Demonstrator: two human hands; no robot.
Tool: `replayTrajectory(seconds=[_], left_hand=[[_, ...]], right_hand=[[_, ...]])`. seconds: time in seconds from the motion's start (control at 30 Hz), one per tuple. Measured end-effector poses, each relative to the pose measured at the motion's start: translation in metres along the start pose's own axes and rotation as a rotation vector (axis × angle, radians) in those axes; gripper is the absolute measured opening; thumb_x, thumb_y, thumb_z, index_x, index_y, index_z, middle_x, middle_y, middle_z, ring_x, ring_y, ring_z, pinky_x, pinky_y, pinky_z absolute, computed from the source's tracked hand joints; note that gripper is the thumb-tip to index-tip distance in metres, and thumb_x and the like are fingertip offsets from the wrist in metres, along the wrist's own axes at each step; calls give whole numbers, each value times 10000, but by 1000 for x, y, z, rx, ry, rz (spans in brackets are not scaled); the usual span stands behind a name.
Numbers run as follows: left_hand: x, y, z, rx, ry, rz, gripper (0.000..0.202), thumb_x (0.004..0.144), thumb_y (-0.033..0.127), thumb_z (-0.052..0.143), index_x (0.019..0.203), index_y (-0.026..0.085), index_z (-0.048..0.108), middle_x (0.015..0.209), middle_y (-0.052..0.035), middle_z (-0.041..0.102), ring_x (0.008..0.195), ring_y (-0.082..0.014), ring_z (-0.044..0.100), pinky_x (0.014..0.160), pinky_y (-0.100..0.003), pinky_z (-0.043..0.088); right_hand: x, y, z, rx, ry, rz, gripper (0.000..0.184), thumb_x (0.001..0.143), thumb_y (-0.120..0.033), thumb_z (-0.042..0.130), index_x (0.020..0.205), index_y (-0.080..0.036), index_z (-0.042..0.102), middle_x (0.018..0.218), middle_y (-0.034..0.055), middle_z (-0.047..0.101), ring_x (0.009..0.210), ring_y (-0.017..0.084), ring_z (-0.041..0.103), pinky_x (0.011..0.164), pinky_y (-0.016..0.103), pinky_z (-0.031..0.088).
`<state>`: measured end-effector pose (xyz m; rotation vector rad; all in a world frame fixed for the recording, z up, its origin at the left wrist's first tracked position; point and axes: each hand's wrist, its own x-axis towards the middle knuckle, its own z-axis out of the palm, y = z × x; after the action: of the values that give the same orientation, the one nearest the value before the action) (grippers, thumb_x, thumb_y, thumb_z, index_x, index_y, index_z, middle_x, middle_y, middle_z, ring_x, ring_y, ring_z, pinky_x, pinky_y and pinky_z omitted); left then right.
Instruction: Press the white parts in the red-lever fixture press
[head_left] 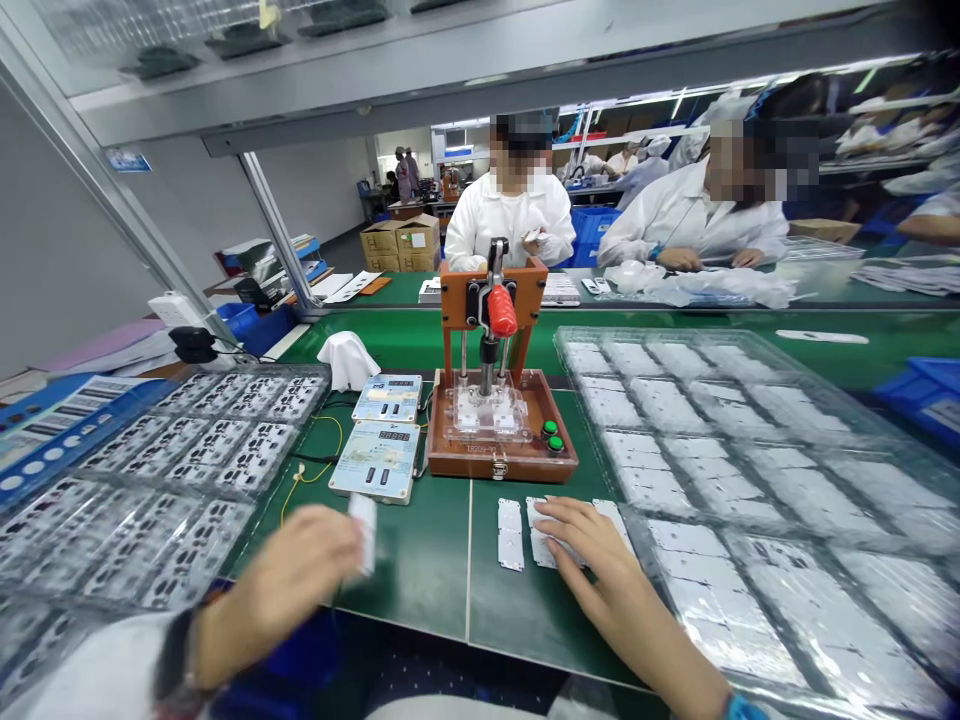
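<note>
1. My left hand (300, 560) pinches a white circuit board (364, 535) (blurred), near-left of the toggle press (487, 375).
2. My right hand (592, 550), fingers slightly apart, lies over a row of boards (510, 535).
3. Board handling seems in hand; next calls for a light edge grip.

Bright light from ceiling tubes (679, 102); glare on plastic trays (756, 495); left grip (304, 560) motion-blurred; edges stretched.

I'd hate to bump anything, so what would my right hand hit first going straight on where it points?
Past the flat white pieces by its fingertips, your right hand would probably meet the brown press base first, though depth is unclear.
</note>
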<state>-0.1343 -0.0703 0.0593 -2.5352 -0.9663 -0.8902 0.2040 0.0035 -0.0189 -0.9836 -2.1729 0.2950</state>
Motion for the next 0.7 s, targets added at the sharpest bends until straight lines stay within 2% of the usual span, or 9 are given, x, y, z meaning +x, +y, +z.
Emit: replayTrajectory(seconds=[0.07, 0.13, 0.27, 0.37, 0.43, 0.53, 0.63, 0.7], left_hand=[[20, 23, 31, -57, -90, 200, 193, 891, 87, 477, 937, 166, 647, 866, -52, 718, 891, -172, 646, 813, -315, 533], [32, 32, 57, -93, -117, 280, 164, 881, 66, 490, 854, 120, 642, 872, -91, 708, 921, -196, 637, 803, -334, 531], [40, 25, 100, -149, -177, 249, 189, 913, 107, 472, 830, 143, 637, 912, -65, 707, 936, -183, 633, 767, -300, 545], [39, 18, 124, -179, -218, 198, 198, 916, 122, 464, 849, 137, 650, 931, -73, 703, 973, -197, 630, 810, -289, 552], [38, 17, 134, -196, -245, 165, 192, 908, 115, 471, 885, 121, 661, 969, -81, 697, 1009, -200, 621, 877, -275, 536], [37, 19, 138, -203, -304, 108, 197, 877, 72, 491, 929, 134, 671, 1047, -62, 683, 1067, -181, 599, 954, -261, 497], [42, 23, 131, -172, -360, 90, 259, 836, 23, 494, 946, 175, 673, 1113, -18, 664, 1150, -154, 549, 967, -246, 487], [46, 25, 120, -142, -361, 96, 255, 842, 47, 489, 942, 193, 673, 1139, -10, 654, 1190, -153, 514, 952, -250, 497]], right_hand=[[1, -1, 0, 16, 11, 5, 212, 916, -215, 442, 1014, -234, 629, 1105, 77, 646, 1104, 240, 565, 887, 422, 514], [1, 1, 0, 22, 44, 9, 210, 912, -219, 453, 1036, -229, 622, 1078, 75, 653, 1077, 232, 582, 883, 404, 521], [-2, 5, -3, 3, 145, -12, 222, 905, -206, 461, 1081, -227, 595, 1052, 67, 652, 1006, 207, 616, 838, 345, 541], [-4, 5, -3, -8, 194, -44, 208, 899, -198, 463, 1059, -224, 594, 1021, 58, 659, 971, 195, 629, 821, 317, 543], [-4, 4, -2, -4, 194, -40, 200, 899, -214, 465, 1049, -228, 597, 1015, 49, 662, 959, 190, 637, 814, 302, 547], [-3, -1, 3, 18, 168, -28, 199, 903, -243, 458, 1028, -239, 612, 1008, 37, 670, 929, 186, 655, 785, 285, 563], [-2, 0, 8, 43, 176, -64, 189, 896, -242, 461, 980, -241, 630, 969, 31, 684, 877, 184, 673, 753, 273, 573], [-5, 7, 12, 45, 188, -102, 188, 886, -247, 474, 979, -242, 637, 953, 26, 691, 844, 181, 680, 743, 266, 575]])
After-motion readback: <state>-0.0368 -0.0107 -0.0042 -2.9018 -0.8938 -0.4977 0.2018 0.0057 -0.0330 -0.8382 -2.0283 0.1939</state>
